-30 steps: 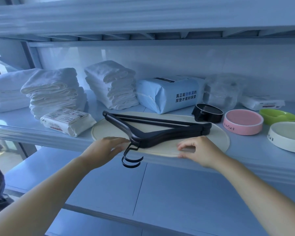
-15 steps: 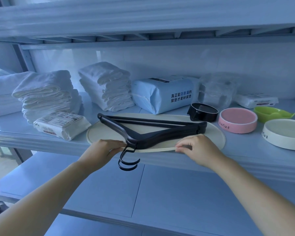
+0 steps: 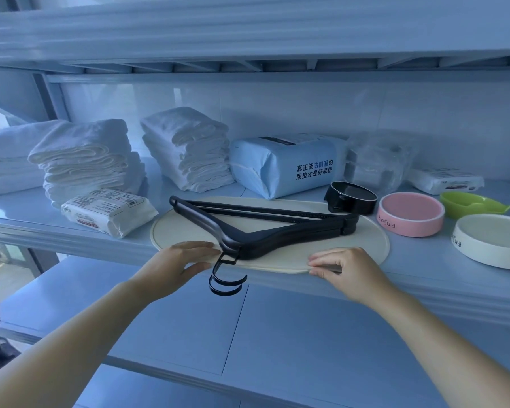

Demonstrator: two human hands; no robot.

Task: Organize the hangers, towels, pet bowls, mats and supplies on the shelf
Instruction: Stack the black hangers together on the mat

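A round cream mat [image 3: 365, 240] lies on the shelf [image 3: 27, 228], its front rim over the shelf's edge. Two stacked black hangers [image 3: 277, 234] rest on the mat, hooks hanging past the edge. My left hand [image 3: 180, 260] lies on the mat's front left rim with fingers fairly straight, thumb under the rim. My right hand [image 3: 342, 269] pinches the front right rim between thumb and fingers. Folded white towels [image 3: 86, 154] stand at the left and back. A black bowl [image 3: 351, 197], pink bowl [image 3: 411, 213], green bowl [image 3: 471, 201] and white bowl [image 3: 495, 240] sit to the right.
A wrapped white pack [image 3: 106, 210] lies left of the mat. A blue bag of pads [image 3: 286, 166], a clear plastic bag [image 3: 377, 163] and another white pack [image 3: 445, 181] line the back. The upper shelf hangs low overhead. A lower blue shelf [image 3: 248, 334] lies below.
The mat's front edge, lifted slightly half a second ago, now lies flatter. Both hands stay at its front rim, the left fingers stretched further onto it.
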